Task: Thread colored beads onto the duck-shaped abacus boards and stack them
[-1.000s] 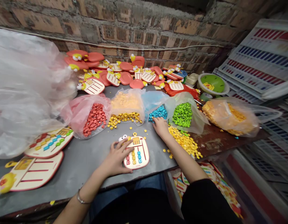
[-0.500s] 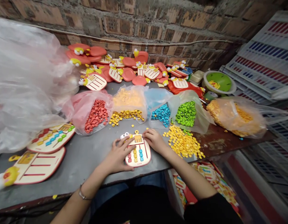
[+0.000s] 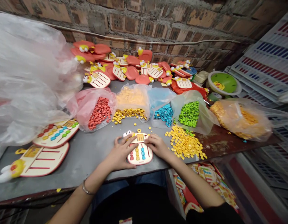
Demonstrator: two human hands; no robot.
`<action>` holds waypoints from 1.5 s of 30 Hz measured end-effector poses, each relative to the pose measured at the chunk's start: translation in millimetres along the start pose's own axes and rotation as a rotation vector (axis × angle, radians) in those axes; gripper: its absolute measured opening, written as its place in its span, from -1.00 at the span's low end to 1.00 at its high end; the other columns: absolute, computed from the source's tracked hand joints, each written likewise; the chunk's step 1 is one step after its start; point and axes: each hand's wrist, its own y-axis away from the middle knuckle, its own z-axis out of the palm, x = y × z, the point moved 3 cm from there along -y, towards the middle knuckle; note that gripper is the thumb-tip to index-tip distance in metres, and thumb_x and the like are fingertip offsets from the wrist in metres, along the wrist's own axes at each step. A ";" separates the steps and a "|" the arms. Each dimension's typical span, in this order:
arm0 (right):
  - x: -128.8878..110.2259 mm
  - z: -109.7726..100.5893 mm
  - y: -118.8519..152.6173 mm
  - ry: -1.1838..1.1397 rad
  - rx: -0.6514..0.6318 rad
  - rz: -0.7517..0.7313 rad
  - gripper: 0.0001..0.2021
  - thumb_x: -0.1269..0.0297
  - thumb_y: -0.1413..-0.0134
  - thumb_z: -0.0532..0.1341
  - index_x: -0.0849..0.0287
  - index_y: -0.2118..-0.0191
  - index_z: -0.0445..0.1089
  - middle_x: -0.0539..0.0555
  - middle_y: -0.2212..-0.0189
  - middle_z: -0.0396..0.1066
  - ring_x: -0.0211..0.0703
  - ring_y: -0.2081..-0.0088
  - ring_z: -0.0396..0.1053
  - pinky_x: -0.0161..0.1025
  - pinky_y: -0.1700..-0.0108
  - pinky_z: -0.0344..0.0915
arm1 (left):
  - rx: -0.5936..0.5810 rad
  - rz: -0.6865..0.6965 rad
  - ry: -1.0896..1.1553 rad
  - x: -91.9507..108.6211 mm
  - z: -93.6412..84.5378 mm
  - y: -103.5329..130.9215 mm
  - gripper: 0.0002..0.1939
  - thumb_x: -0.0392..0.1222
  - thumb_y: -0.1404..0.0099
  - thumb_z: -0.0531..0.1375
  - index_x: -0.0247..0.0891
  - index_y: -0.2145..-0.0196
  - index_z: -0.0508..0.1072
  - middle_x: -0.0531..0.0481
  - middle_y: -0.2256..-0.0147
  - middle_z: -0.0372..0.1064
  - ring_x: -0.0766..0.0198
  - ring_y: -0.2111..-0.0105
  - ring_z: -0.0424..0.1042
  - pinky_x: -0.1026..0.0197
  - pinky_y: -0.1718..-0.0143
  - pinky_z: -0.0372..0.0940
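1. My left hand (image 3: 121, 152) lies spread over the left part of a toy board (image 3: 145, 158), its grip closed on it, fingers across the face and thumb at the near rim; the board lies flat by the middle of the front edge of the grey tabletop (image 3: 94, 143).
2. My right hand (image 3: 156, 144) bends over the board's upper right, fingertips drawn together and touching it; I cannot tell whether that grip pinches a bead.
3. Red, yellow and blue beads stand in columns on the board's face; a dark red slot runs to their right, and two white eyes poke up beyond my left fingers.
4. Four open bags cross the tabletop midway to the back edge; from left to right they hold red beads (image 3: 99, 113), golden beads (image 3: 130, 114), blue beads (image 3: 163, 115) and green beads (image 3: 189, 114).
5. Loose yellow discs (image 3: 187, 143) spread toward the front edge, to the right of my right hand.
6. Toward the left front corner, a board with four colored rows (image 3: 56, 133) overlaps a board with bare slots (image 3: 44, 160); a heap of red-backed boards (image 3: 132, 73) lines the back edge, with a green bowl (image 3: 224, 83) by the right back corner.
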 end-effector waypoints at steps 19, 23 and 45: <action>82.4 -41.7 -61.6 0.208 0.155 0.311 -0.82 0.49 -0.04 0.18 0.19 0.25 0.48 0.13 0.23 0.42 -0.12 0.23 0.38 -0.21 0.15 0.32 | -0.001 0.006 -0.002 -1.5 -0.6 -0.6 -0.12 0.31 0.00 0.31 -0.10 -0.20 0.25 -0.19 -0.34 -0.06 -0.22 -0.29 -0.11 -0.25 -0.16 -0.17; 86.1 -37.0 -68.2 0.310 0.071 0.276 -0.82 0.50 -0.08 0.16 0.20 0.23 0.48 0.17 0.13 0.35 -0.09 0.13 0.36 -0.20 0.08 0.32 | -0.014 0.010 -0.001 -0.9 -1.8 -0.4 -0.14 0.33 -0.01 0.29 -0.11 -0.19 0.25 -0.19 -0.34 -0.06 -0.22 -0.29 -0.12 -0.25 -0.15 -0.17; 159.4 -164.6 37.3 0.620 0.240 0.714 -0.80 0.47 0.03 0.26 0.27 0.20 0.48 0.23 0.23 0.40 0.02 0.18 0.34 -0.14 0.09 0.25 | 0.039 0.046 -0.050 -7.8 8.4 0.6 -0.22 0.31 -0.10 0.23 -0.04 -0.20 0.25 -0.17 -0.32 -0.01 -0.23 -0.27 -0.05 -0.23 -0.14 -0.09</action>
